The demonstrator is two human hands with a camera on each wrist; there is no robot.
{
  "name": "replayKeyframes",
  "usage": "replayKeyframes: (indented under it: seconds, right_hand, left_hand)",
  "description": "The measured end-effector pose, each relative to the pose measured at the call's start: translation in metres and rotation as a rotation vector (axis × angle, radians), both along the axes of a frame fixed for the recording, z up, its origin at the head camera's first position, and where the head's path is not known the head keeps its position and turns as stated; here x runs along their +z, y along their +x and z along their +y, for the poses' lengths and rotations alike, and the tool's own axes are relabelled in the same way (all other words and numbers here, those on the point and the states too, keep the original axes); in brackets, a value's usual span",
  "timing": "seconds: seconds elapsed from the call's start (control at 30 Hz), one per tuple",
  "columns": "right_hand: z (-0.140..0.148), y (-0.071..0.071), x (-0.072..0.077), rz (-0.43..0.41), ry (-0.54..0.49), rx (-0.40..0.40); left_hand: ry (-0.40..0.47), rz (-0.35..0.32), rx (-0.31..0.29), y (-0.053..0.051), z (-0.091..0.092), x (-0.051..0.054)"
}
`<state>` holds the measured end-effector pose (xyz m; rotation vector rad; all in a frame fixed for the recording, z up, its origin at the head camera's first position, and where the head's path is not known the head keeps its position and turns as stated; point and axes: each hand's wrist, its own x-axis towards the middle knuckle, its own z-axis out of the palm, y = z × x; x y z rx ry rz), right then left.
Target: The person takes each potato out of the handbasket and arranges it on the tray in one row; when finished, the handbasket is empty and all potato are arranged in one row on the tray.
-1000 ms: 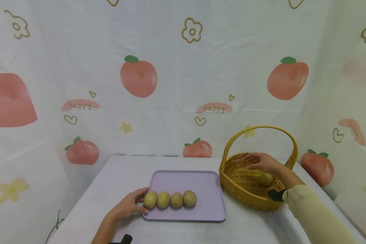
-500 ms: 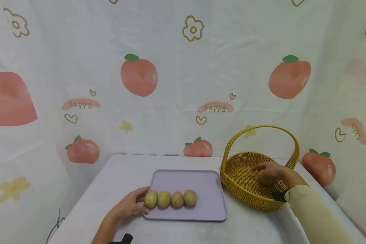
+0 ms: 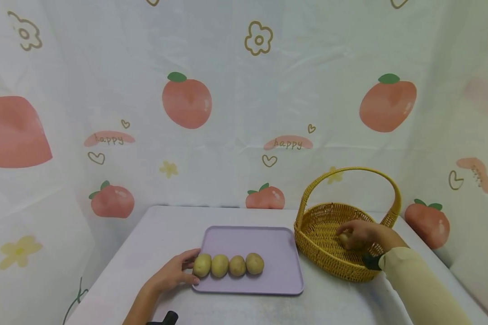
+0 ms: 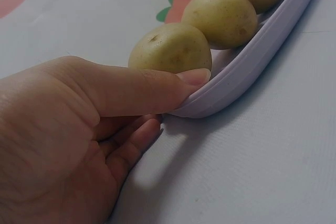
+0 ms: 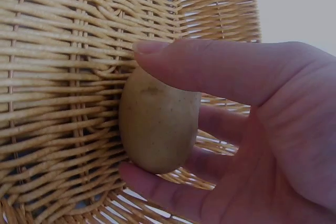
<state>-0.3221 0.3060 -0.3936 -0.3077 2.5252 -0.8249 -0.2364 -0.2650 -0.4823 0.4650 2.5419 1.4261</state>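
My right hand [image 3: 358,234] is down inside a yellow wicker basket [image 3: 325,264] with a tall arched handle. In the right wrist view its thumb and fingers curl round a potato [image 5: 157,121], which lies against the woven bottom. My left hand [image 3: 171,273] holds the left edge of a lilac tray [image 3: 274,262]. In the left wrist view the thumb lies over the tray's rim beside the nearest potato [image 4: 170,51], and the other fingers are below, outside the rim. Several potatoes stand in a row along the tray's left and middle, the rightmost potato [image 3: 254,263] slightly turned.
The tray and basket stand side by side on a white table [image 3: 166,230]. Behind hangs a white curtain [image 3: 227,171] printed with peaches and flowers. A thin dark cord [image 3: 79,295] shows at the lower left.
My right hand has lowered into the basket, and its fingers have closed round the potato there. My left hand and the tray have stayed in place.
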Motion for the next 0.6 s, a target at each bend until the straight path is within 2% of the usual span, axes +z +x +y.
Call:
replayKeyframes:
  seconds: [0.13,0.33,0.47,0.6]
  right_hand:
    - [-0.001,0.002,0.003,0.026,-0.023,-0.004]
    - [-0.011,0.005,0.011,0.076,-0.213,0.029]
    - [-0.020,0.009,0.013,0.149,-0.277,0.069]
    - [-0.028,0.013,0.014,0.226,-0.305,0.075]
  left_hand:
    - [-0.001,0.000,-0.001,0.000,0.001,0.000]
    - [-0.008,0.001,0.000,0.000,0.000,0.000]
    - [-0.003,0.009,-0.015,0.000,0.000,0.000]
    - [0.009,0.010,-0.026,0.000,-0.001,0.000]
